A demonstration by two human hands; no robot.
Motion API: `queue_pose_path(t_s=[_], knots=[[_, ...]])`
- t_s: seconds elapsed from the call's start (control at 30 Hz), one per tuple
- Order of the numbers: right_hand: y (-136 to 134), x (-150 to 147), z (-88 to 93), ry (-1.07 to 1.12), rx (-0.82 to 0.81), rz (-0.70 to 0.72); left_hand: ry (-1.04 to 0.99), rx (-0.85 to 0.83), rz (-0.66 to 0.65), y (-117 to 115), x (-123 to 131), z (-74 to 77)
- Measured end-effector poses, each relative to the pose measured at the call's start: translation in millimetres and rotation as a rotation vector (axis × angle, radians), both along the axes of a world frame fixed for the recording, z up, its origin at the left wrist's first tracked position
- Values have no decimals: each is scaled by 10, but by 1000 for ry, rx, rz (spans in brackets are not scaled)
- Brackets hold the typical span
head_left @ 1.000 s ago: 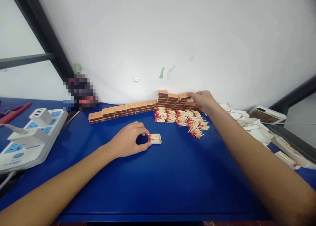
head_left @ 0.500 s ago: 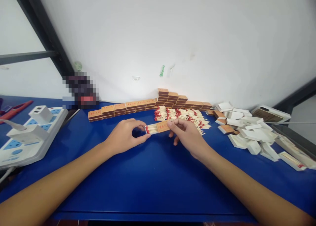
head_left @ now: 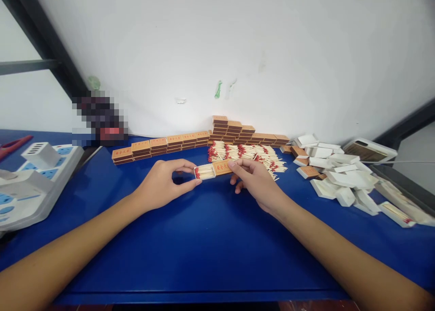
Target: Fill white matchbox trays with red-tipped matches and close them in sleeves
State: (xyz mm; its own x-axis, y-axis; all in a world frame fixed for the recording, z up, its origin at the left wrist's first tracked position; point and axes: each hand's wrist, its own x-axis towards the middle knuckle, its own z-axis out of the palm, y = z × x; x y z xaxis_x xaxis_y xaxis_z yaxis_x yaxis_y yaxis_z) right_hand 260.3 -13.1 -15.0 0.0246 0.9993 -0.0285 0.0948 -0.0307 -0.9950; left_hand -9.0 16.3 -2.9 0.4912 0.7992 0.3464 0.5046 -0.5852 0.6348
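Note:
Between thumb and fingers, my left hand [head_left: 163, 182] pinches the outer end of a white matchbox tray [head_left: 205, 172] filled with red-tipped matches. The tray's other end sits inside an orange-brown matchbox sleeve [head_left: 221, 167] with red characters. My right hand [head_left: 253, 179] grips that sleeve by its right end, thumb on top. About half of the tray shows outside the sleeve. Just behind my right hand lies a heap of loose matches [head_left: 244, 153], red heads mostly in rows.
Stacked matchboxes [head_left: 170, 142] line the wall. White trays [head_left: 343, 175] and a few sleeves are piled at right, with a tray of matches [head_left: 396, 214] in front and a phone-like object [head_left: 369, 150] behind. A power strip [head_left: 50, 184] stands at left on the blue table [head_left: 204, 247].
The view has shifted slightly, moving everything a little left and up in the picture. Both hands keep their hold on the tray and sleeve, and the matches show more plainly from above.

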Motion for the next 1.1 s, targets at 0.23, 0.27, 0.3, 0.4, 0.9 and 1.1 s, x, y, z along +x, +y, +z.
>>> queue_pose_path(t_s=[0.23, 0.27, 0.3, 0.4, 0.9, 1.1], knots=[[-2, 6, 7, -24, 16, 8, -29, -37, -3, -3, -16, 7], [-1, 7, 1, -36, 22, 9, -33, -39, -2, -3, -14, 7], [1, 7, -4, -42, 26, 12, -38, -40, -2, -2, -12, 7], [7, 4, -10, -35, 34, 41, -47, -46, -1, -8, -8, 13], [-312, -279, -46, -43, -6, 353, -72, -5, -101, -103, 65, -16], [-404, -291, 50, -174, 103, 495, -53, 15, -153, -184, 99, -33]])
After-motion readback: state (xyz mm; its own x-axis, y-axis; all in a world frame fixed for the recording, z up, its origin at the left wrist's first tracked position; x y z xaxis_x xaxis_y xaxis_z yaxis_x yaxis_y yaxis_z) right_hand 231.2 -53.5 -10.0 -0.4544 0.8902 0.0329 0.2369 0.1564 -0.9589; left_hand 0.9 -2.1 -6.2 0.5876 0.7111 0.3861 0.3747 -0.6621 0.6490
